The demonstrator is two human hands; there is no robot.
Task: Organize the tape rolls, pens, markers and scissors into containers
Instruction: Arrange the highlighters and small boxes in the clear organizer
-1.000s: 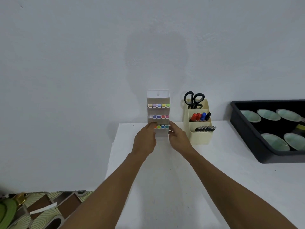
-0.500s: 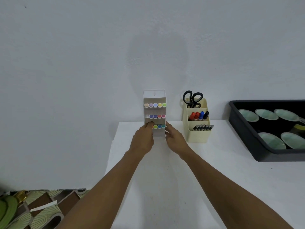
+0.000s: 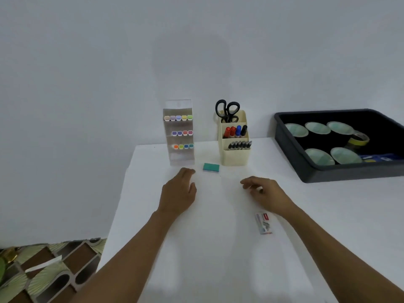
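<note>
A clear tiered marker case [image 3: 179,149] with three rows of pastel markers stands upright at the table's back left. To its right, a cream organizer [image 3: 235,154] holds black scissors [image 3: 227,111], red, blue and black markers [image 3: 235,131] and several dark pens [image 3: 240,145]. A black bin [image 3: 310,169] at the right holds several tape rolls [image 3: 318,127]. My left hand [image 3: 178,194] hovers open just in front of the case, apart from it. My right hand [image 3: 265,193] hovers with loosely curled fingers, holding nothing.
A small green eraser [image 3: 211,167] lies between the case and the organizer. A small white packet [image 3: 263,223] lies near my right wrist. The white table [image 3: 218,259] ends at the left, where a patterned surface [image 3: 43,270] sits lower. A wall stands behind.
Both hands let go of the marker case and drew back toward me. The case now stands alone at the back. The eraser and the packet have come into sight.
</note>
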